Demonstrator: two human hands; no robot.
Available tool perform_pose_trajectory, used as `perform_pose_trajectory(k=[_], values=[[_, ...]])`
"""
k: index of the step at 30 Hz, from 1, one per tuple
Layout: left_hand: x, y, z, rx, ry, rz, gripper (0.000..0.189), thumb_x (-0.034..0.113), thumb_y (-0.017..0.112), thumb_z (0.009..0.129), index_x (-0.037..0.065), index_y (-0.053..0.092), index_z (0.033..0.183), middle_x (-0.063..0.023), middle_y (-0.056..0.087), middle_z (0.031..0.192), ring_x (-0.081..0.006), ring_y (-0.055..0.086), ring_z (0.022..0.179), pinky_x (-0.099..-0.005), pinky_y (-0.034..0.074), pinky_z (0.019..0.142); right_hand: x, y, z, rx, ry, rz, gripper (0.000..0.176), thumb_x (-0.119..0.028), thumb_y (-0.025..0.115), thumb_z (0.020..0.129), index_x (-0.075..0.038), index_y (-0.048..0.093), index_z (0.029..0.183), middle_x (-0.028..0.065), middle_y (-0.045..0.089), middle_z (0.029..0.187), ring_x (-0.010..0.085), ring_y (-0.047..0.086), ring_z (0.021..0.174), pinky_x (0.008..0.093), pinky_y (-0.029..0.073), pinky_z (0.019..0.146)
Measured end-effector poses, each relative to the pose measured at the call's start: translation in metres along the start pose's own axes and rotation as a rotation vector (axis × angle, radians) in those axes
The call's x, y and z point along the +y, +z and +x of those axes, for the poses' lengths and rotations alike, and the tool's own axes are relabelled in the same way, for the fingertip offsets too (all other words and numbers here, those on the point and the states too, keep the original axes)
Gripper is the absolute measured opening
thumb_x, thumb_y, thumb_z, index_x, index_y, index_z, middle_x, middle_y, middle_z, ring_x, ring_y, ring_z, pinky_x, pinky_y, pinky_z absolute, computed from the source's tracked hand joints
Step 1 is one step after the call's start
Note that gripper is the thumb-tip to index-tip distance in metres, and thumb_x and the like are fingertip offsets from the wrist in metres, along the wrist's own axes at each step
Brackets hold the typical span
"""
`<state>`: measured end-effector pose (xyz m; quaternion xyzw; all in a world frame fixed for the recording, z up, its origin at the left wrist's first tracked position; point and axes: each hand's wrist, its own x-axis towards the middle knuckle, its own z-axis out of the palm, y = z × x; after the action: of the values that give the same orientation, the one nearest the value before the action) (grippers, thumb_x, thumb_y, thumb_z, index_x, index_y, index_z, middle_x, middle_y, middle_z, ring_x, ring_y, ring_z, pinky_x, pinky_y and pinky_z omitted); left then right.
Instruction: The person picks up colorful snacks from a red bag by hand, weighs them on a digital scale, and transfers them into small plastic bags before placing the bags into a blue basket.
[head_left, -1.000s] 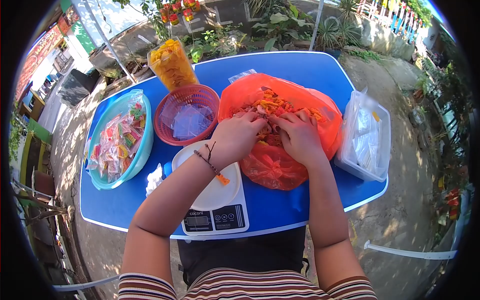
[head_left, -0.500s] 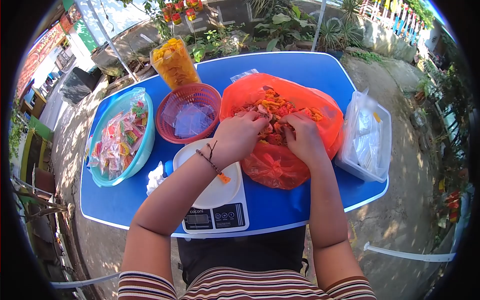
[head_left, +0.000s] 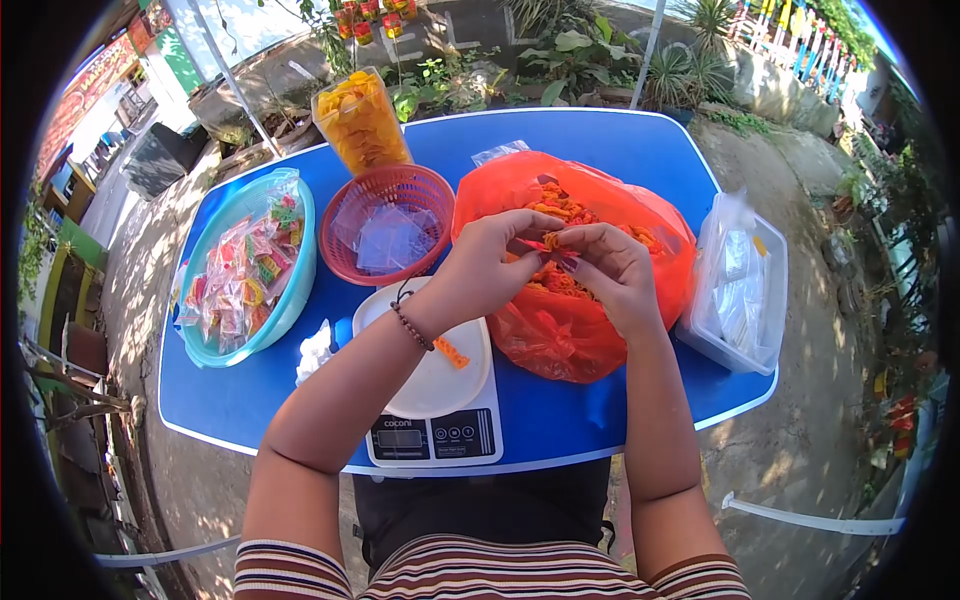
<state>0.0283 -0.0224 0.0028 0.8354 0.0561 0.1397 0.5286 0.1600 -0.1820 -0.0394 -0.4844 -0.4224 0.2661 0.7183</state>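
Note:
Both of my hands are raised over an open red plastic bag (head_left: 560, 345) filled with orange and red pieces (head_left: 565, 205). Between my fingertips is a small orange piece (head_left: 550, 240). My left hand (head_left: 490, 265) pinches it from the left, and my right hand (head_left: 615, 270) has its fingers closed on it from the right. Below my left wrist a white scale (head_left: 478, 435) carries a round white plate (head_left: 440, 385), on which another orange piece (head_left: 452, 352) lies.
A red basket (head_left: 340, 262) with clear sachets, a teal basin (head_left: 285, 320) of filled packets and a tall container of yellow pieces (head_left: 360, 125) stand left. White crumpled plastic (head_left: 314, 352) lies by the scale. A clear bin (head_left: 745, 360) of plastic bags stands right.
Both hands have lifted out of the bag's contents and come together, with a small orange piece now between the fingertips. The view has shifted slightly.

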Motion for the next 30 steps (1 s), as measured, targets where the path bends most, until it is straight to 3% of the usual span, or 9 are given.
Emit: perform_pose_trajectory(k=[7, 10, 13, 16, 19, 23, 25, 30], values=[[-0.005, 0.0, -0.011, 0.095, -0.003, -0.092, 0.032, 0.005, 0.068, 0.095, -0.003, 0.065, 0.126, -0.01, 0.072, 0.116, -0.0158, 0.07, 0.103, -0.0284, 0.057, 0.088, 0.002, 0.011, -0.001, -0.089, -0.038, 0.003, 0.027, 0.014, 0.061, 0.09, 0.004, 0.066, 0.114, 0.0109, 0.069, 0.115, 0.0165, 0.068, 0.108, 0.0295, 0.056, 0.096], [0.001, -0.008, -0.027, 0.153, 0.053, 0.038, 0.026, 0.004, 0.069, 0.094, -0.002, 0.071, 0.119, -0.0113, 0.074, 0.114, -0.0144, 0.07, 0.102, -0.0278, 0.058, 0.086, 0.004, 0.025, -0.005, -0.042, -0.097, -0.144, 0.023, 0.014, 0.062, 0.089, 0.003, 0.069, 0.109, 0.0117, 0.069, 0.115, 0.0174, 0.068, 0.108, 0.0303, 0.057, 0.095], [0.01, -0.019, -0.047, 0.193, -0.051, 0.128, 0.02, 0.004, 0.069, 0.094, -0.001, 0.075, 0.112, -0.0113, 0.075, 0.111, -0.0126, 0.07, 0.102, -0.028, 0.058, 0.087, 0.002, 0.048, -0.011, 0.027, -0.208, -0.226, 0.019, 0.013, 0.064, 0.087, 0.003, 0.07, 0.102, 0.0135, 0.07, 0.108, 0.0211, 0.071, 0.104, 0.0311, 0.059, 0.088], [0.017, -0.03, -0.065, 0.248, -0.095, 0.16, 0.018, 0.004, 0.071, 0.092, 0.001, 0.076, 0.108, -0.0112, 0.076, 0.103, -0.0149, 0.072, 0.094, -0.0295, 0.057, 0.086, 0.0, 0.061, -0.015, 0.003, -0.466, -0.602, 0.016, 0.012, 0.066, 0.085, 0.004, 0.069, 0.099, 0.0143, 0.071, 0.1, 0.0261, 0.072, 0.096, 0.0328, 0.059, 0.081], [0.005, -0.045, -0.079, 0.228, 0.041, 0.403, 0.021, 0.003, 0.072, 0.088, 0.002, 0.076, 0.108, -0.0123, 0.076, 0.091, -0.0193, 0.074, 0.084, -0.0315, 0.057, 0.081, 0.005, 0.076, -0.02, -0.049, -0.563, -0.663, 0.015, 0.009, 0.071, 0.082, 0.003, 0.069, 0.096, 0.0139, 0.071, 0.096, 0.0294, 0.071, 0.085, 0.0344, 0.058, 0.076], [-0.002, -0.052, -0.091, 0.076, -0.091, 0.482, 0.013, 0.004, 0.074, 0.085, 0.002, 0.075, 0.098, -0.0118, 0.075, 0.089, -0.0225, 0.073, 0.08, -0.0325, 0.056, 0.075, 0.011, 0.08, -0.022, -0.297, -0.654, -0.828, 0.018, 0.002, 0.072, 0.076, 0.001, 0.069, 0.093, 0.0111, 0.07, 0.096, 0.0266, 0.068, 0.082, 0.0356, 0.058, 0.073], [-0.003, -0.053, -0.093, 0.05, -0.14, 0.523, 0.008, 0.005, 0.075, 0.084, 0.003, 0.075, 0.092, -0.0103, 0.075, 0.092, -0.0226, 0.073, 0.08, -0.0322, 0.056, 0.072, 0.013, 0.084, -0.026, -0.31, -0.581, -0.829, 0.014, 0.001, 0.075, 0.077, 0.001, 0.069, 0.09, 0.0122, 0.07, 0.094, 0.0287, 0.069, 0.084, 0.0366, 0.058, 0.074], [-0.001, -0.052, -0.088, -0.001, -0.124, 0.79, 0.004, 0.013, 0.075, 0.084, 0.01, 0.076, 0.087, -0.0041, 0.074, 0.093, -0.0204, 0.069, 0.088, -0.036, 0.048, 0.08, 0.015, 0.081, -0.027, -0.316, -0.578, -0.9, 0.013, 0.0, 0.076, 0.075, -0.001, 0.069, 0.087, 0.0099, 0.07, 0.09, 0.0263, 0.069, 0.081, 0.0355, 0.057, 0.072]])
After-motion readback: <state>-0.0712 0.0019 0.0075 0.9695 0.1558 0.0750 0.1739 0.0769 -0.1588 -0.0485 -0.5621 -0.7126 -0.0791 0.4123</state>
